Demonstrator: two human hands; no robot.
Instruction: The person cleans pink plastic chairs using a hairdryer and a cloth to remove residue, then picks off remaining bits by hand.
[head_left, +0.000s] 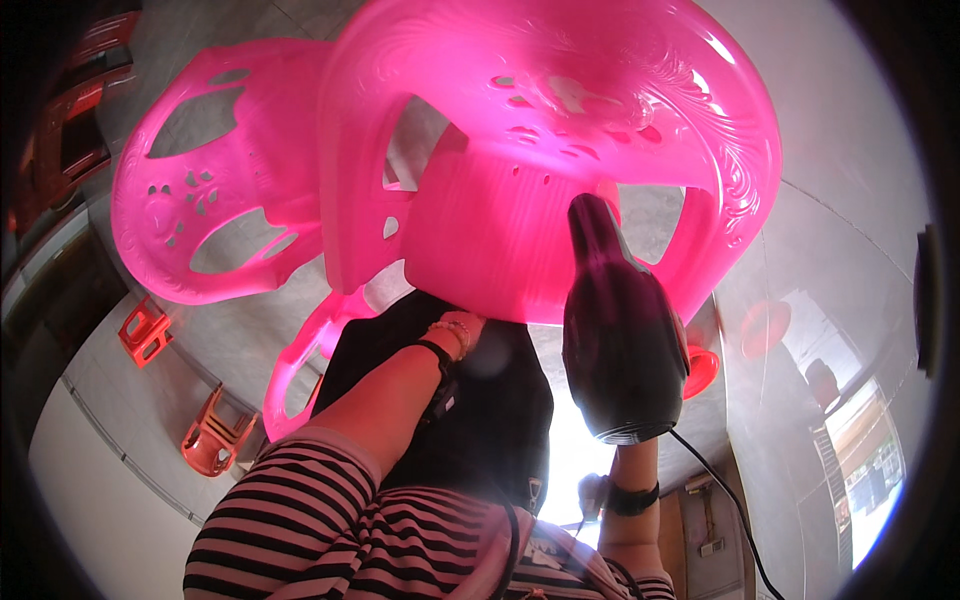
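A black hair dryer (626, 337) is held up over the right side of a pink plastic armchair (495, 240), its nozzle toward the seat. The body of the dryer hides the fingers of my right hand; only the wrist (637, 459) and forearm with a black band show below it. My left hand (466, 330), with a beaded bracelet and a black band, rests at the seat's front edge, over black cloth (502, 397) on my lap. Its fingers are partly hidden, so its grip is unclear.
A second pink plastic chair (285, 135) stands at the left, with another pink chair part (281, 382) below it. Small red-orange stools (146, 330) are on the floor at left. A red round object (701, 373) lies behind the dryer, whose black cord (731, 495) runs down right.
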